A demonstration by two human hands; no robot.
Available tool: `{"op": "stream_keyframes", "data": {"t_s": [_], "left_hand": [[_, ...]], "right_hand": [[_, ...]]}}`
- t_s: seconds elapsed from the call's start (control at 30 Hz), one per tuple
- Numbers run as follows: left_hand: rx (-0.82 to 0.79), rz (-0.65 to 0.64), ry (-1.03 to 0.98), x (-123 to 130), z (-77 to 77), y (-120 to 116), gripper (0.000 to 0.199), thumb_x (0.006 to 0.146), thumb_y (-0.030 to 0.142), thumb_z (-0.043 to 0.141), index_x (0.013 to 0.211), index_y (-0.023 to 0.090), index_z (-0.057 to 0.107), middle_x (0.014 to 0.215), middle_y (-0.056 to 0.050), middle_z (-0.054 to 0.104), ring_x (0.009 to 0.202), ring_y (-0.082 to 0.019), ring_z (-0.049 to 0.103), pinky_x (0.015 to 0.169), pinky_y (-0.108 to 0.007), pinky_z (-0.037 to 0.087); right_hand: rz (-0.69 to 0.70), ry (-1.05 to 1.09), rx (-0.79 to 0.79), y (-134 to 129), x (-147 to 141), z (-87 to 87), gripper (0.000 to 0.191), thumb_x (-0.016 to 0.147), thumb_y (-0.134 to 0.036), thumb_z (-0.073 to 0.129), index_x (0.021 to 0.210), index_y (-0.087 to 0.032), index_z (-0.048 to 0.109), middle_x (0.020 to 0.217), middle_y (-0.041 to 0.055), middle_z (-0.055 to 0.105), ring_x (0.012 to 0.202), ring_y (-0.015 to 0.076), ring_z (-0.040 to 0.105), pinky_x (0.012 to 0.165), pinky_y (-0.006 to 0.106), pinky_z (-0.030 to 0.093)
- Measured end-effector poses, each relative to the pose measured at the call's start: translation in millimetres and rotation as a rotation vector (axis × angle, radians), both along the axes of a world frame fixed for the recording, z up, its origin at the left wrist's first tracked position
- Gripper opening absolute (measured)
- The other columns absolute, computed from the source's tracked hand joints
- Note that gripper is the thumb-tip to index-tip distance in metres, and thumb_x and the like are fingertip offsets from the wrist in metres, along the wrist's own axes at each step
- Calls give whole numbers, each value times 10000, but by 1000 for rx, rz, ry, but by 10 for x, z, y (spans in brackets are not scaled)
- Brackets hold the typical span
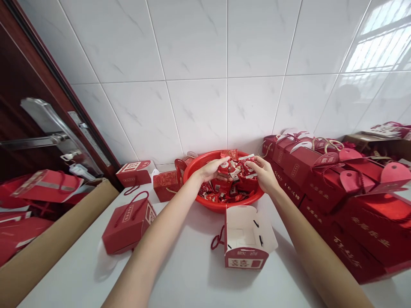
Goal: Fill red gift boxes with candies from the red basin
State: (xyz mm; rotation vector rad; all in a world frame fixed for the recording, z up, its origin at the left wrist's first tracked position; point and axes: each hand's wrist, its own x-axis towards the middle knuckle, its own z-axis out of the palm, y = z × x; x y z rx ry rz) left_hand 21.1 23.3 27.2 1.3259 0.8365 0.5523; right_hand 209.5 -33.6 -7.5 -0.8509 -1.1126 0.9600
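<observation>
A red plastic basin (212,206) full of small red and white wrapped candies (221,188) stands against the tiled wall. Over its left part, my left hand (212,169) is closed on a red candy packet (228,155). My right hand (263,173), above the basin's right side, pinches another red and white packet (246,162). Just in front of the basin, an open gift box (245,261) shows its white inside, with a dark red cord at its left. Nothing can be seen inside that box.
Closed red boxes (128,224) stand left of the basin. Stacked red boxes (321,188) fill the right side. At the far left are a cardboard carton (86,209) holding red boxes and a dark door with a metal handle (58,124).
</observation>
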Motion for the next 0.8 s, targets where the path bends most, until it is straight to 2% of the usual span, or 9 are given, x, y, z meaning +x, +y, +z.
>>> {"op": "stream_keyframes", "data": {"t_s": [0.2, 0.37, 0.43, 0.53, 0.67, 0.8], "left_hand": [[-22, -46, -46, 1, 1, -28, 372, 954, 430, 543, 816, 131, 716, 719, -74, 740, 669, -189, 703, 662, -285, 582], [15, 69, -97, 44, -18, -30, 305, 953, 348, 530, 839, 129, 709, 683, -40, 710, 556, -123, 630, 518, -203, 487], [63, 100, -108, 49, -24, -18, 286, 949, 313, 514, 905, 115, 716, 702, -54, 721, 576, -117, 632, 511, -186, 464], [124, 138, -120, 37, -27, 5, 243, 862, 218, 567, 1029, 98, 697, 787, -86, 759, 582, -114, 627, 538, -193, 468], [146, 171, -112, 15, -14, 1, 393, 705, 93, 560, 1087, 119, 647, 948, -92, 782, 578, -111, 627, 590, -228, 499], [209, 173, -127, 6, -9, -16, 338, 725, 139, 565, 1051, 123, 656, 964, -89, 782, 685, -150, 679, 695, -270, 535]], "right_hand": [[-16, -37, -23, -4, 7, -1, 341, 624, -476, 814, 804, -224, 672, 814, 11, 709, 735, 183, 639, 627, 289, 507], [15, -73, -50, -17, 9, 8, 336, 635, -493, 797, 778, -215, 671, 761, -2, 688, 671, 160, 608, 601, 278, 480], [22, -112, -43, -17, 12, 6, 333, 643, -496, 787, 778, -212, 676, 770, 2, 691, 674, 158, 604, 599, 273, 473], [30, -135, -33, -14, 14, -3, 323, 654, -492, 781, 780, -212, 682, 803, 14, 705, 713, 170, 618, 603, 272, 474], [46, -121, -41, -18, 10, -3, 322, 655, -496, 784, 786, -219, 686, 817, 19, 711, 722, 178, 623, 609, 280, 478], [51, -125, -56, -21, 7, 7, 335, 642, -502, 790, 776, -218, 673, 776, 6, 687, 681, 165, 598, 591, 276, 459]]}}
